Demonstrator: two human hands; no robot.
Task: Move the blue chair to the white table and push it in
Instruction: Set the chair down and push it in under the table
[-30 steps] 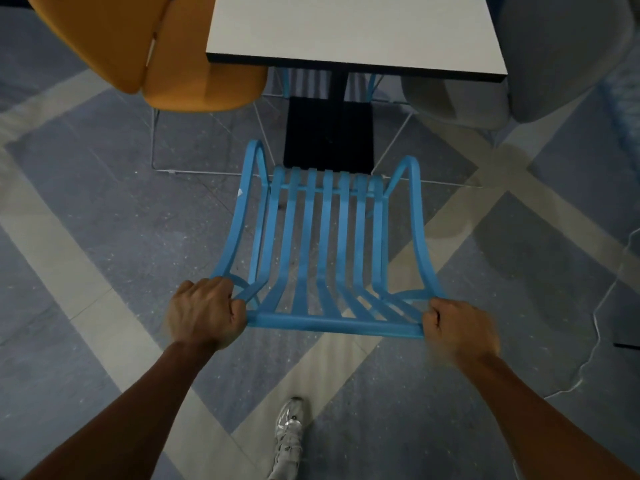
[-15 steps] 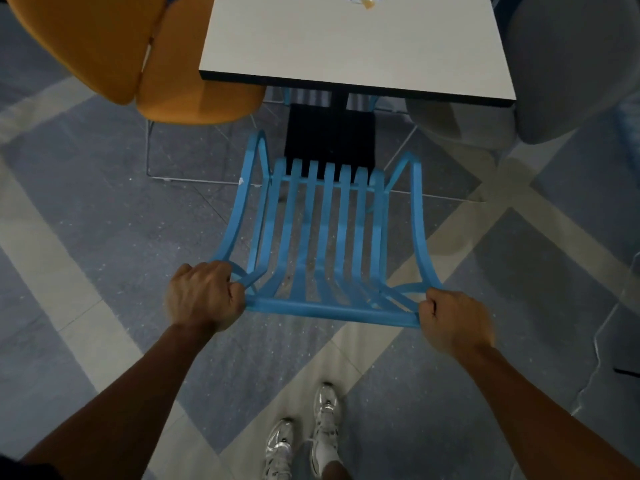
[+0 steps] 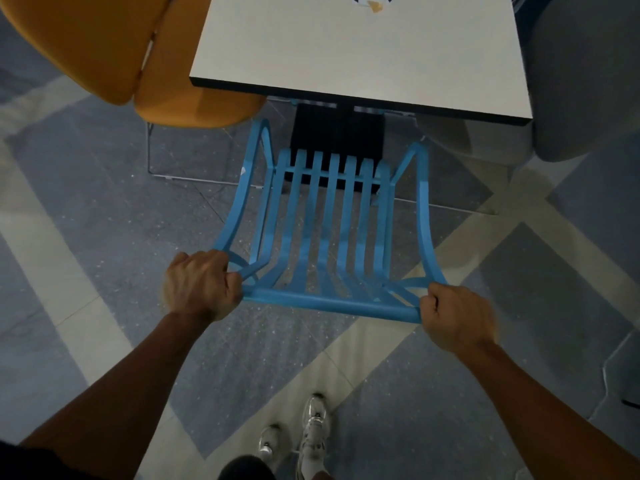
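At the far left, an orange chair [image 3: 162, 60] sat tucked against the left side of the tabletop [image 3: 360, 53], its seat edge close to the blue chair's [image 3: 332, 230] left armrest. The left hand [image 3: 201, 285] was curled tight around the left end of the blue chair's top back rail. The blue chair stood on the floor facing the white tabletop, its seat front just short of the near edge and in front of the black pedestal base [image 3: 337, 136]. The right hand [image 3: 457, 315] was closed in a fist on the rail's right end. A grey chair [image 3: 571, 98] flanked the right. Pushed off-line, the armrests would likely snag either neighbour; pushed too deep, the seat front could strike the pedestal.
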